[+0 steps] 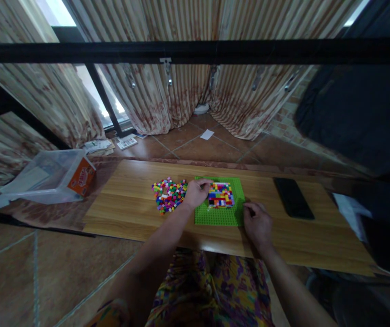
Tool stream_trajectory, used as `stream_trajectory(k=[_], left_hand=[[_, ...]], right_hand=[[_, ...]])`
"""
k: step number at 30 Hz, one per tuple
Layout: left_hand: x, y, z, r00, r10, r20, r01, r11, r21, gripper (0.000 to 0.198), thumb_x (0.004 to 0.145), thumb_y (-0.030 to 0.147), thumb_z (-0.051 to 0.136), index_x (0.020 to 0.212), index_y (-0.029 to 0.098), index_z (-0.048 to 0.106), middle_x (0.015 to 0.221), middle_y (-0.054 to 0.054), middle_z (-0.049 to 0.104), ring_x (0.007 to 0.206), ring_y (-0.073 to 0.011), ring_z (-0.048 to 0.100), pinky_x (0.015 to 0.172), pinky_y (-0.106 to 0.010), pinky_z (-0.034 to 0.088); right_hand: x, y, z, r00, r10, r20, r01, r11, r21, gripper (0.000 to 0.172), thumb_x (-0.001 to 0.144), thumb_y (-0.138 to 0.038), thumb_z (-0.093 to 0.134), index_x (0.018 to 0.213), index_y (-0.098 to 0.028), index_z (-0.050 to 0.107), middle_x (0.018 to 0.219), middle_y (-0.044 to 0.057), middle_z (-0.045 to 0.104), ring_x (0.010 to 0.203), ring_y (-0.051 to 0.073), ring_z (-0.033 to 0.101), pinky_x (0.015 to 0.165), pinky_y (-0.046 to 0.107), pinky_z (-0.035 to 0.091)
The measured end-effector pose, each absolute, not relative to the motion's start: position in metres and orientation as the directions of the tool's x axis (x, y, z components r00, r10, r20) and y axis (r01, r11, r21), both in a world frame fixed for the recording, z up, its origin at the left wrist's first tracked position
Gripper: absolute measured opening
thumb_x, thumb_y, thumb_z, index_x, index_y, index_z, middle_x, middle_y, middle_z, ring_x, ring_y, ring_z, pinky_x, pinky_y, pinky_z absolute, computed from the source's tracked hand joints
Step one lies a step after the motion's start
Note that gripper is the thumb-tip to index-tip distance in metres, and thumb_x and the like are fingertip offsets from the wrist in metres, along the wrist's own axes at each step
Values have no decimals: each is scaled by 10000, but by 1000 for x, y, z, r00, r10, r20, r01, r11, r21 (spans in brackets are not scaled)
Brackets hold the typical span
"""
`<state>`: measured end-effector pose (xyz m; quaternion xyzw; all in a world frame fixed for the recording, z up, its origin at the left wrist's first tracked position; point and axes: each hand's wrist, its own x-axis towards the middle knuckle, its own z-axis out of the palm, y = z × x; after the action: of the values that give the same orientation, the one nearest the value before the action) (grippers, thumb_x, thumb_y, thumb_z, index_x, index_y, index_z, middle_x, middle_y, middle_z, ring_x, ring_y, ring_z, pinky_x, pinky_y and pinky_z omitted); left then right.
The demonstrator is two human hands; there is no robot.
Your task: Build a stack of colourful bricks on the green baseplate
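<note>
A green studded baseplate (pixel 218 219) lies on the wooden board. On it stands a block built of many-coloured toy bricks (pixel 221 196). My left hand (pixel 197 194) reaches over the plate's left side, its thumb and forefinger closed together at the block's far left corner. Whatever may be between those fingertips is too small to make out. My right hand (pixel 258 222) rests by the plate's right edge with curled fingers, thumb and forefinger drawn together. Any piece in them is hidden. Left of the plate, partly behind my left hand, spreads a pile of small loose bricks (pixel 169 196).
A black phone (pixel 293 198) lies on the right of the wooden board (pixel 123 200). Beyond its left end, a clear plastic box (pixel 53 175) with an orange label sits on the floor. A dark metal bar (pixel 195 52) crosses in front of striped curtains (pixel 167 95).
</note>
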<state>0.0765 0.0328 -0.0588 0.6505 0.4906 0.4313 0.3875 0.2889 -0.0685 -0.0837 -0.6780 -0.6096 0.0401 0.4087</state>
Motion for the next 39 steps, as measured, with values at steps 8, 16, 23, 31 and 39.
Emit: stream_trajectory(k=[8, 16, 23, 31, 39], left_hand=[[76, 34, -62, 169, 975, 142, 250, -182, 951, 265, 826, 128, 536, 1013, 164, 720, 940, -43, 757, 844, -144, 693, 822, -275, 545], [54, 12, -59, 65, 985, 160, 152, -168, 974, 457, 823, 88, 540, 1269, 184, 557, 1155, -95, 700, 1055, -170, 657, 954, -332, 511], [-22, -8, -51, -247, 953, 176, 383, -71, 921, 212, 840, 186, 542, 992, 163, 689, 984, -71, 735, 921, -172, 670, 884, -317, 522], [-51, 1, -33, -38, 977, 211, 802, -96, 590, 284, 799, 118, 515, 969, 193, 730, 1019, -73, 712, 935, -186, 639, 914, -320, 497], [-39, 8, -32, 124, 982, 144, 889, -175, 423, 489, 703, 6, 486, 1072, 229, 718, 1118, -82, 705, 1101, -229, 613, 1029, -366, 451]], right_hand=[[289, -68, -84, 244, 858, 452, 798, 87, -596, 295, 881, -360, 436, 836, -188, 671, 878, 99, 671, 812, 217, 617, 753, 344, 480], [290, -68, -84, 231, 859, 456, 806, 94, -585, 281, 876, -356, 447, 831, -187, 667, 880, 97, 673, 805, 214, 621, 746, 337, 481], [292, -69, -88, 219, 859, 464, 812, 103, -574, 274, 873, -363, 450, 840, -200, 668, 890, 89, 678, 810, 217, 620, 738, 334, 471], [293, -69, -89, 226, 856, 465, 825, 85, -558, 274, 857, -358, 456, 836, -187, 670, 884, 96, 676, 795, 218, 626, 730, 331, 475], [294, -69, -89, 225, 860, 458, 829, 78, -554, 284, 863, -359, 450, 846, -184, 672, 904, 100, 679, 828, 222, 623, 753, 333, 468]])
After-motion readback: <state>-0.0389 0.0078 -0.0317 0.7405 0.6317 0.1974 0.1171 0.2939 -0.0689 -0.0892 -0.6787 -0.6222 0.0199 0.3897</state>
